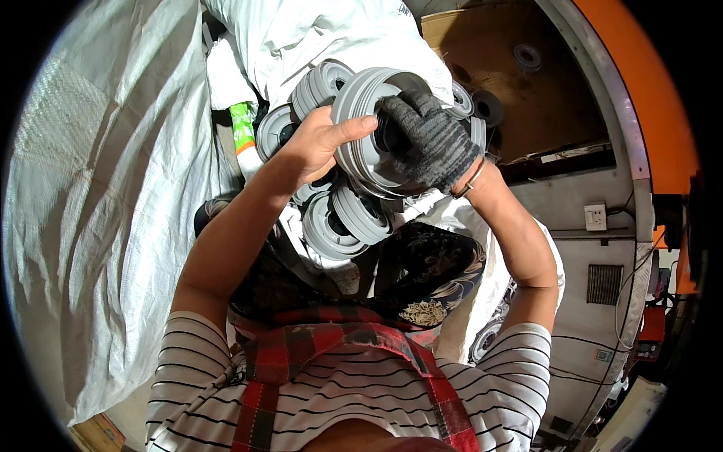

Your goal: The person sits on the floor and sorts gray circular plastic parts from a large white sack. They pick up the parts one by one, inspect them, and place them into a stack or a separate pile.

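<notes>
A large round grey plastic part with a grooved outer wall is tilted up in front of me, its hollow side turned to the right. My left hand, bare, grips its left rim, thumb lying over the edge. My right hand wears a dark grey knitted glove and reaches into the hollow, fingers bent by the dark hub. The fingertips are hidden, so what they hold does not show. Similar grey grooved parts lie behind it, such as one part, and below it, such as another part near my lap.
White woven sacking hangs in folds on the left, and a white sack lies beyond the parts. At the far right, a brown board carries a small grey ring. A pale panel with a socket stands on the right.
</notes>
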Available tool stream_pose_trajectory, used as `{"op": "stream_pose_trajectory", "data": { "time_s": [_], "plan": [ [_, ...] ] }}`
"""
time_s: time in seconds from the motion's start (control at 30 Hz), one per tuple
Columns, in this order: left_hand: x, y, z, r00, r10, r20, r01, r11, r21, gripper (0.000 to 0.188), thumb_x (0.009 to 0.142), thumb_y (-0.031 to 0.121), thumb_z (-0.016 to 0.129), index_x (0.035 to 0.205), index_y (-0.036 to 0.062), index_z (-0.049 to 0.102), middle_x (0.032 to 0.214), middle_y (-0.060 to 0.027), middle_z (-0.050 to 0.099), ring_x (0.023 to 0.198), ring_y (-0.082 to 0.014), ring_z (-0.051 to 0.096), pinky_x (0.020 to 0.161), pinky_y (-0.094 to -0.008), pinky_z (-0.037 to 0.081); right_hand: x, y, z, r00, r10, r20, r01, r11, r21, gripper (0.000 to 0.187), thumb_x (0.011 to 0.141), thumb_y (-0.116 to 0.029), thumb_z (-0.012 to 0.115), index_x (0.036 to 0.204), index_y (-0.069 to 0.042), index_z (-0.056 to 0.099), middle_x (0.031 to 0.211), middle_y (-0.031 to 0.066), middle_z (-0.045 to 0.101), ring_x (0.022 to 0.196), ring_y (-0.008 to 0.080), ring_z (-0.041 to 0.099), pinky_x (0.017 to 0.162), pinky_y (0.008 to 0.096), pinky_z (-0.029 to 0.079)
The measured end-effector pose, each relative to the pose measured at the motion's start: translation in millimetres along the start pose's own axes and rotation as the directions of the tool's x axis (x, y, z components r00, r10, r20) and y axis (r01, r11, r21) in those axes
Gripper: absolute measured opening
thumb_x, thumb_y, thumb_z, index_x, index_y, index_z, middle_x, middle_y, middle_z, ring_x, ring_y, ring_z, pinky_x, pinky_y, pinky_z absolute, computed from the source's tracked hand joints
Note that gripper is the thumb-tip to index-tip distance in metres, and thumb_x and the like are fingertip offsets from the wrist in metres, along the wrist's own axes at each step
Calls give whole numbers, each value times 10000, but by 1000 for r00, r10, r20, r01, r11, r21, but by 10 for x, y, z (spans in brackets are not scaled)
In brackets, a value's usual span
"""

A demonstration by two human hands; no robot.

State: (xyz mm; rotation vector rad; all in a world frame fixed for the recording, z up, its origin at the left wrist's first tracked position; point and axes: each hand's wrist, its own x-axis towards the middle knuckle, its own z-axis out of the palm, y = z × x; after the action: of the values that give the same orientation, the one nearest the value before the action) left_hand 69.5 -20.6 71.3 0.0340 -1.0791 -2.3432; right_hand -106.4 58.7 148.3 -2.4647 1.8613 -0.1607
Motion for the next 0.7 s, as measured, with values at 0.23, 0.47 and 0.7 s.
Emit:
{"op": "stream_pose_trajectory", "data": {
  "time_s": [0.23, 0.47, 0.7],
  "plan": [
    [7, -194, 19, 977, 183, -107, -167, 976, 141, 460, 847, 215, 666, 1195, -28, 487, 1064, -97, 575, 965, -158, 562, 870, -280, 458, 72, 77, 29, 661, 472, 583, -724, 197, 661, 682, 721, -518, 695, 1120, 19, 561, 915, 99, 668, 874, 212, 614, 822, 319, 478],
    [-85, -191, 160, 966, 260, 0, -194, 720, 667, 980, 711, 316, 767, 1440, 80, 156, 1316, -211, 416, 1249, -288, 397, 1041, -374, 325, -95, 138, 357, 842, 459, 285, -216, -199, 956, 469, 810, -178, 652, 1229, -54, 482, 1163, 108, 577, 1023, 212, 562, 895, 307, 466],
    [-94, -151, 62, 951, 195, 241, -297, 353, 887, 930, 737, 243, 738, 1454, 144, 154, 1482, -134, 222, 1354, -299, 250, 1117, -409, 223, -242, 384, 330, 945, 315, -90, -132, 616, 777, 344, 939, -165, 473, 1263, -52, 460, 1191, 82, 569, 1047, 188, 563, 894, 320, 473]
  ]
}}
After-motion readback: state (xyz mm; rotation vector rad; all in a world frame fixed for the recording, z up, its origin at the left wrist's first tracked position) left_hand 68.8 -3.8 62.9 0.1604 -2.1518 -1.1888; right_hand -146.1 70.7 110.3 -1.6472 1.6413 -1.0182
